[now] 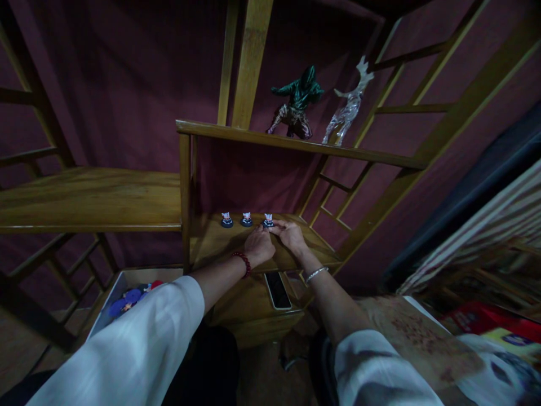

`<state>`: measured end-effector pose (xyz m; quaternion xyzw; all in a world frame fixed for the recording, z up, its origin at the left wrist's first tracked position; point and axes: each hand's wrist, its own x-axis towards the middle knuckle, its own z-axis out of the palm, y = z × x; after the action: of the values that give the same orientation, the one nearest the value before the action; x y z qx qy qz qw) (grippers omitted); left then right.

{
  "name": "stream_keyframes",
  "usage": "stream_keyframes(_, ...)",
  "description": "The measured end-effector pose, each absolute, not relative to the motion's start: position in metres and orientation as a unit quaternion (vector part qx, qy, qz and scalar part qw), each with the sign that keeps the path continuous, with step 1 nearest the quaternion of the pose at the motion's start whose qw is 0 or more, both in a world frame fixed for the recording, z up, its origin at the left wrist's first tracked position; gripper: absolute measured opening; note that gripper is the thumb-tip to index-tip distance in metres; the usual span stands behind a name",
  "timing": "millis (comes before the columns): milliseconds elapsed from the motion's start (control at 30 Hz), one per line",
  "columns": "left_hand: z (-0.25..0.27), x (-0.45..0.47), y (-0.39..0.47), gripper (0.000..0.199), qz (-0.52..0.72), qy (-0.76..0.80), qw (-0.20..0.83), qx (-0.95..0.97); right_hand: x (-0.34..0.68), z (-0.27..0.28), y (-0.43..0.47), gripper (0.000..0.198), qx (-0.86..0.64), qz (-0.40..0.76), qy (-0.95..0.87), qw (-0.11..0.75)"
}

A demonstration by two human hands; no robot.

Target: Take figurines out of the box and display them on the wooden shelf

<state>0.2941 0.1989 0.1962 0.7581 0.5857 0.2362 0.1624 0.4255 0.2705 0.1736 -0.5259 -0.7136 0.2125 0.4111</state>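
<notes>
Three small figurines with white tops and dark round bases stand in a row on a wooden shelf point(215, 242). The left figurine point(227, 220) and the middle figurine point(247, 219) stand free of my hands. Around the base of the right figurine point(267, 220) both my hands meet. My left hand point(259, 245), with a red bead bracelet at the wrist, has its fingers curled at the base's near left side. From the right, my right hand point(289, 234) pinches the base with thumb and fingers; a silver bangle is on that wrist.
Above, a dark green figure point(299, 104) and a clear deer statuette point(349, 107) stand on an upper shelf board point(291, 143). A phone point(278, 290) lies on a lower surface. At lower left is an open box point(127, 277) with colourful figures. Wooden lattice borders the right side.
</notes>
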Motion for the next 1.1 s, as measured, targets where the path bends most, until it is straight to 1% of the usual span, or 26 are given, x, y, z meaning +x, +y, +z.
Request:
stream_keyframes(133, 0.194, 0.296, 0.201, 0.052, 0.235, 0.586, 0.146, 0.761, 0.423, 0.174, 0.271, 0.029, -0.537, 0.221, -0.708, 0.402)
stream_keyframes(400, 0.185, 0.3, 0.211, 0.057, 0.228, 0.579, 0.129, 0.772, 0.426, 0.172, 0.282, 0.029, -0.542, 0.188, -0.721, 0.389)
stream_keyframes(933, 0.179, 0.3, 0.22, 0.058, 0.235, 0.567, 0.12, 0.781, 0.419, 0.168, 0.295, 0.031, -0.552, 0.191, -0.713, 0.389)
stream_keyframes(1100, 0.183, 0.3, 0.218, 0.057, 0.229, 0.57, 0.126, 0.779, 0.418, 0.17, 0.296, 0.031, -0.572, 0.183, -0.707, 0.373)
